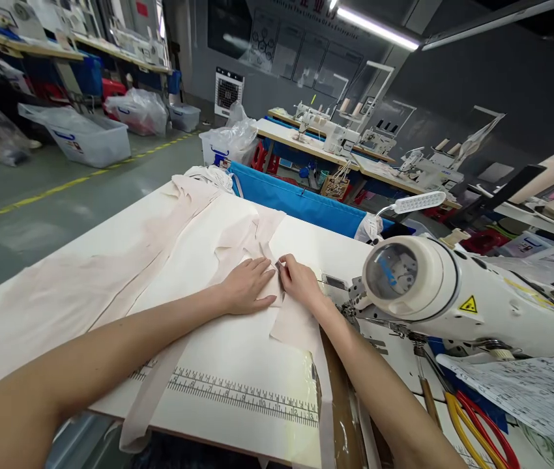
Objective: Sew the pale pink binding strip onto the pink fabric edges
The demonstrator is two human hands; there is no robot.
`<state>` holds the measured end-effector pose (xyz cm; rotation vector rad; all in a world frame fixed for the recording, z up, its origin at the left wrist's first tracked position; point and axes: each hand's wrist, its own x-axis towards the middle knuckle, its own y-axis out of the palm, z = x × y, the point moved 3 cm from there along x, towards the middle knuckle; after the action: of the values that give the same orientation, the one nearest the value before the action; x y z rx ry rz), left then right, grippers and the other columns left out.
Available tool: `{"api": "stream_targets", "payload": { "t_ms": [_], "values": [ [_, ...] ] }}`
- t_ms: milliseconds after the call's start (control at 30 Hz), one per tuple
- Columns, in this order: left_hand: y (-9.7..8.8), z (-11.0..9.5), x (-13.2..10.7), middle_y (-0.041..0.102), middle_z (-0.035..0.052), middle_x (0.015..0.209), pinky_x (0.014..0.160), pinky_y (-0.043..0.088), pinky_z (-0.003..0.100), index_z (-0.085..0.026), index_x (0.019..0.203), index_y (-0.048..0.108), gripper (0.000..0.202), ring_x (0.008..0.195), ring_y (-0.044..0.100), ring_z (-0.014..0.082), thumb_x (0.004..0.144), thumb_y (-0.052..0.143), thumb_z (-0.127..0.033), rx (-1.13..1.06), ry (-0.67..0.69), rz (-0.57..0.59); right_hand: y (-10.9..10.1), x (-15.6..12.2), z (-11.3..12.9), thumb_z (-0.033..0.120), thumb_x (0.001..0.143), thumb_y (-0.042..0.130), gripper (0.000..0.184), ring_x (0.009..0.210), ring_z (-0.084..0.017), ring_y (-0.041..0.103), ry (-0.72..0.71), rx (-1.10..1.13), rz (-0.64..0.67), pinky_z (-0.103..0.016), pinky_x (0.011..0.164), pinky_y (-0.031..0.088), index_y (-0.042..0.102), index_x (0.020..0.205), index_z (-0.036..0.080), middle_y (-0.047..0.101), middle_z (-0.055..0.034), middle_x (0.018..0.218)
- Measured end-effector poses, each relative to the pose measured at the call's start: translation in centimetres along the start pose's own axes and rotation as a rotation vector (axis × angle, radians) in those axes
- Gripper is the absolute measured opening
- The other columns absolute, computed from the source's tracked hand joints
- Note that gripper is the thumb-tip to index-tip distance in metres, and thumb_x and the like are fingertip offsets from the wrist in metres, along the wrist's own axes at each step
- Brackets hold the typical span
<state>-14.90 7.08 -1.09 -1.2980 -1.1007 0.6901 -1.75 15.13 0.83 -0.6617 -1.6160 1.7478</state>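
My left hand [250, 286] lies flat on a pale pink fabric piece [238, 244], its fingers spread and pressing it to the white table [218, 339]. Close beside it, my right hand [299, 280] is closed around a small dark metal tool [279, 266], whose tip shows by the fingers at the fabric's edge. Its kind is mostly hidden by the hand. Below the right hand hangs another pale fabric panel [294, 326]. A narrow fabric strip [152, 391] passes under my left forearm and over the table's front edge.
A sewing machine [414, 280] stands right of my hands, with a lamp [418, 202] behind it. A larger pink fabric piece [86, 293] covers the table's left. Red-and-yellow-handled scissors [477, 423] and printed sheets [536, 391] lie at right. A blue cloth bin [296, 195] borders the far edge.
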Motion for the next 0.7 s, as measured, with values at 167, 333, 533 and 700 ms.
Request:
{"api": "stream_targets", "payload": {
  "t_ms": [167,333,533,700],
  "values": [
    [-0.08,-0.15,0.02,0.05,0.0232,0.141,0.107,0.038,0.048,-0.008,0.132,0.051,0.058,0.134,0.044,0.0371,0.095,0.044,-0.051,0.031,0.005,0.009,-0.3,0.05,-0.21,0.023,0.101,0.044,0.021,0.085,-0.022,0.07,-0.057,0.026,0.005,-0.027,0.064,0.038,0.053,0.12,0.022,0.076,-0.0031,0.093],
    [-0.23,-0.16,0.06,0.05,0.0217,0.14,0.106,0.038,0.046,-0.008,0.133,0.051,0.058,0.135,0.043,0.0366,0.095,0.042,-0.052,0.047,0.01,0.029,-0.21,0.05,-0.14,0.022,0.102,0.04,0.022,0.087,-0.021,0.07,-0.071,0.037,-0.016,-0.027,0.067,0.039,0.054,0.119,0.021,0.076,-0.004,0.098],
    [-0.23,-0.14,0.12,0.049,0.0228,0.142,0.109,0.035,0.048,-0.006,0.133,0.05,0.059,0.136,0.042,0.0373,0.095,0.041,-0.051,0.048,0.009,0.052,0.15,0.33,-0.19,0.022,0.103,0.039,0.022,0.088,-0.021,0.07,-0.079,0.028,-0.024,-0.027,0.066,0.038,0.054,0.118,0.021,0.076,-0.0036,0.101],
    [-0.08,-0.15,0.22,0.048,0.0244,0.142,0.109,0.035,0.049,-0.006,0.132,0.051,0.059,0.136,0.043,0.0381,0.094,0.044,-0.05,0.011,0.011,0.033,0.24,0.72,0.09,0.02,0.101,0.04,0.021,0.087,-0.022,0.069,-0.074,0.0,-0.02,-0.028,0.064,0.036,0.056,0.115,0.021,0.076,-0.0047,0.102]
  ]
}}
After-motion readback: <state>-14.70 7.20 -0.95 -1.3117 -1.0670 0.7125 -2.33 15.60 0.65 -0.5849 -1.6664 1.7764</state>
